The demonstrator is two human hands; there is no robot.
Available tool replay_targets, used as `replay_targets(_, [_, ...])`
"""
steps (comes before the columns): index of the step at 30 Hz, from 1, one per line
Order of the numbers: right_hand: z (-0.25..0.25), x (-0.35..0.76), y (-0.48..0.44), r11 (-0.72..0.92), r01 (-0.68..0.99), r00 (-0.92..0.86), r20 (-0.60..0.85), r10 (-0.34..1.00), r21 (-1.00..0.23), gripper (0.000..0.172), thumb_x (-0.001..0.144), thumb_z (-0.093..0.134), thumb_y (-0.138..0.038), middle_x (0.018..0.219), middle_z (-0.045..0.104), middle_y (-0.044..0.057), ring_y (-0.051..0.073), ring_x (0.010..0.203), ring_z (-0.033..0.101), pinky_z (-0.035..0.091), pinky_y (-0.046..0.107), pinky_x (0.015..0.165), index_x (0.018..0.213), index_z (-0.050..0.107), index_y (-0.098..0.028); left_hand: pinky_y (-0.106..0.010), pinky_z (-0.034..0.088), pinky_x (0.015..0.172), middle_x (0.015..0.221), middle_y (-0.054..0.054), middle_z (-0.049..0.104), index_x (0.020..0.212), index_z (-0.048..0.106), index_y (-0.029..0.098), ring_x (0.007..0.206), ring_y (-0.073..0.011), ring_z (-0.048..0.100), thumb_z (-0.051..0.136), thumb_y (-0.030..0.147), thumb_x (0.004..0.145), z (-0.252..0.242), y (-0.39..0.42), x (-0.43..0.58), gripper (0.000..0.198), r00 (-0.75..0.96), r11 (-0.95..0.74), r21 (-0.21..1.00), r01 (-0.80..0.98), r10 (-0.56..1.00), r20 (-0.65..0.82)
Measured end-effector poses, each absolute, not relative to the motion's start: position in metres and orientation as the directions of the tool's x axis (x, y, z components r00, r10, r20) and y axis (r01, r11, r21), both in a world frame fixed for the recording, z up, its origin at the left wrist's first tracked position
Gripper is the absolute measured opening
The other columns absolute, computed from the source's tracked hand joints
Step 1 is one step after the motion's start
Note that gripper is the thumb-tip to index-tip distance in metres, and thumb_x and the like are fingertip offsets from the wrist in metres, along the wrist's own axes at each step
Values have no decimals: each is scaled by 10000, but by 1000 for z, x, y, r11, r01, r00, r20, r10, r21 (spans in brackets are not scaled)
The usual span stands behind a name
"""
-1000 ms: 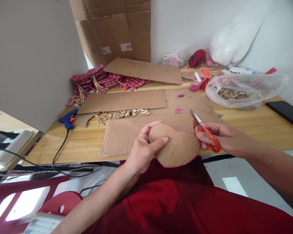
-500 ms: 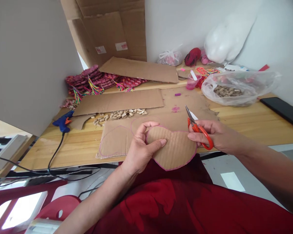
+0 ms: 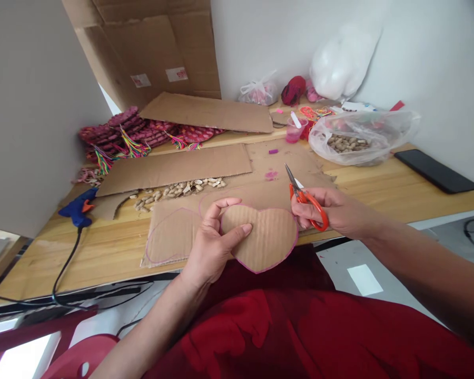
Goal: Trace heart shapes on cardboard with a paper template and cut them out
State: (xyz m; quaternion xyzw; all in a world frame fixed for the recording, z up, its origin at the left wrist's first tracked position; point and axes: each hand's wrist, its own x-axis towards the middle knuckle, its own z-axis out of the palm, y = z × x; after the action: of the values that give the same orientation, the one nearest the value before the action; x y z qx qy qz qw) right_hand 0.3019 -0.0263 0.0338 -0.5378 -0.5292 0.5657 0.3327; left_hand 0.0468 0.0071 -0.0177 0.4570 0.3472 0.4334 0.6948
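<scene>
My left hand point(image 3: 217, 242) pinches a cardboard heart point(image 3: 264, 239) at its left side, thumb on top. A purple line runs along the heart's edge. Orange-handled scissors point(image 3: 312, 205) are gripped in my right hand point(image 3: 335, 210), their blades pointing up and away, close together. The right fingers are at the heart's upper right edge; whether they touch it I cannot tell. Beneath and behind the heart lies a cardboard sheet point(image 3: 171, 237) with purple curved outlines drawn on it.
A blue glue gun point(image 3: 77, 208) with a black cord lies at the left. Loose peanuts point(image 3: 177, 190) sit beside a cardboard strip point(image 3: 174, 168). At the right are a bag of peanuts point(image 3: 351, 142) and a black phone point(image 3: 436, 171). Woven pink pieces with tassels point(image 3: 130, 131) are piled behind.
The whole view has shifted, so the table and things appear further left. My hands still hold the heart and the scissors, in nearly the same pose.
</scene>
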Motion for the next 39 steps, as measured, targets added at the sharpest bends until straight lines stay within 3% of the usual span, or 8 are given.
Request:
replay_targets(4, [33, 305, -27, -226, 200, -195, -265, 944, -953, 491, 808, 800, -635, 652, 568, -23, 115, 614, 427, 289, 300, 607, 757, 562, -208, -189, 489, 703, 933, 39, 637, 1182, 638, 288, 811, -96, 587, 901, 235, 771, -19, 8, 47, 490, 379, 184, 945, -272, 923, -71])
replay_targets(11, [24, 308, -26, -248, 181, -202, -283, 938, -952, 501, 802, 816, -629, 665, 575, -23, 136, 664, 510, 330, 312, 645, 768, 548, -208, -211, 486, 720, 970, 20, 633, 1189, 633, 279, 837, -120, 587, 898, 255, 768, -21, 9, 47, 498, 372, 161, 957, -242, 926, -62])
replay_targets(21, [24, 307, -28, -251, 178, -192, -284, 939, -951, 418, 813, 823, -543, 649, 567, -37, 126, 644, 489, 378, 323, 669, 786, 573, -209, -241, 508, 761, 978, 24, 654, 1256, 580, 275, 833, -123, 605, 896, 248, 760, -18, 8, 49, 589, 374, 171, 952, -255, 925, -66])
replay_targets(30, [26, 304, -28, -234, 146, -215, -262, 941, -961, 401, 802, 849, -480, 661, 548, -39, 114, 630, 477, 409, 318, 670, 752, 562, -204, -227, 498, 755, 967, 33, 659, 1212, 611, 284, 837, -115, 596, 893, 250, 771, -16, 7, 49, 524, 381, 171, 944, -281, 923, -54])
replay_targets(39, [23, 302, -27, -266, 141, -188, -290, 938, -953, 398, 768, 867, -500, 673, 605, -19, 146, 649, 565, 424, 318, 646, 787, 597, -208, -236, 490, 761, 995, 22, 671, 1181, 644, 286, 857, -128, 603, 899, 281, 759, -16, 7, 48, 493, 404, 177, 950, -257, 913, -61])
